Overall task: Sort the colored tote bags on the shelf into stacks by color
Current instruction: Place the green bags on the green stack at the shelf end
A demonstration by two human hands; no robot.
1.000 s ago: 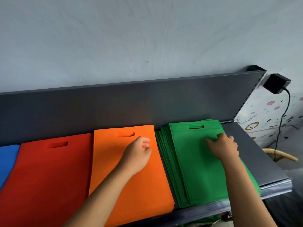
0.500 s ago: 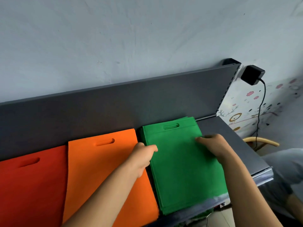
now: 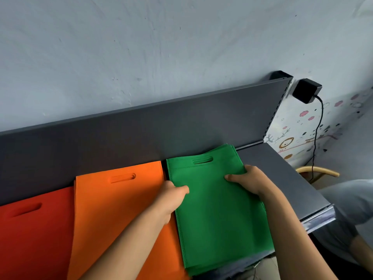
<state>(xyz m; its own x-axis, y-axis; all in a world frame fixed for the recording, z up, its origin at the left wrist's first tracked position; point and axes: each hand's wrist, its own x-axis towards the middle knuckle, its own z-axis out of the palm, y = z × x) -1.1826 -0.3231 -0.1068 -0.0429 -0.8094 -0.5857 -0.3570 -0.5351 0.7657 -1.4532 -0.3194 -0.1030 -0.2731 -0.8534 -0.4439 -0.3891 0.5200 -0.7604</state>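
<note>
I see both hands have closed in on the green stack (image 3: 218, 209), left hand (image 3: 169, 201) gripping its nine-o'clock edge, right hand (image 3: 250, 182) its three-o'clock edge, squaring the fanned bags flush beside the orange (image 3: 119, 209).

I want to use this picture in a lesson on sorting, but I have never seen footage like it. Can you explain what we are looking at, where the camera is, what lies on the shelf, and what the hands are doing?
There is no machine here: a person wears a camera on the head, so you look down along their own arms. On the grey shelf lie three stacks of flat tote bags side by side: red bags, orange bags and green bags. The left hand grips the left edge of the green stack, thumb on top. The right hand grips its right edge, its thumb lying on the top bag. Both seem to be squaring that stack. At the right, a black adapter with a cable hangs on the wall.
</note>
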